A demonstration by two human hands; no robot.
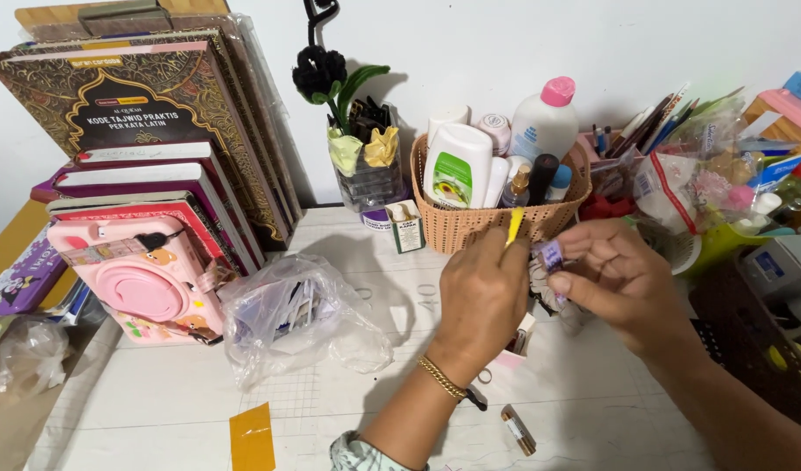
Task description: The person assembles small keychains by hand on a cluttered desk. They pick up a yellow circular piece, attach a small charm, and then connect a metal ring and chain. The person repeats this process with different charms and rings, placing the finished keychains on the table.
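A small item is worked on between two hands near the table's back edge.

A thin yellow tool (514, 227) is pinched in the left hand (480, 296), its tip brought to the small purple-printed piece (551, 257) clamped in the right hand (614, 275) fingers, steadied before the woven basket (470, 225).

**Colours and patterns, desk view**

Left hand (480, 292) pinches a yellow strip (514, 226); gold chain bracelet (441, 378) at its wrist. Right hand (623, 277) grips a purple-and-white packet (551, 256). Beyond both: tan woven basket (460, 225), white bottle with pink cap (545, 118). Left of them: clear plastic bag (296, 314), pink case (143, 283). Below the left hand: orange-yellow square (251, 439) on white gridded mat (156, 401).
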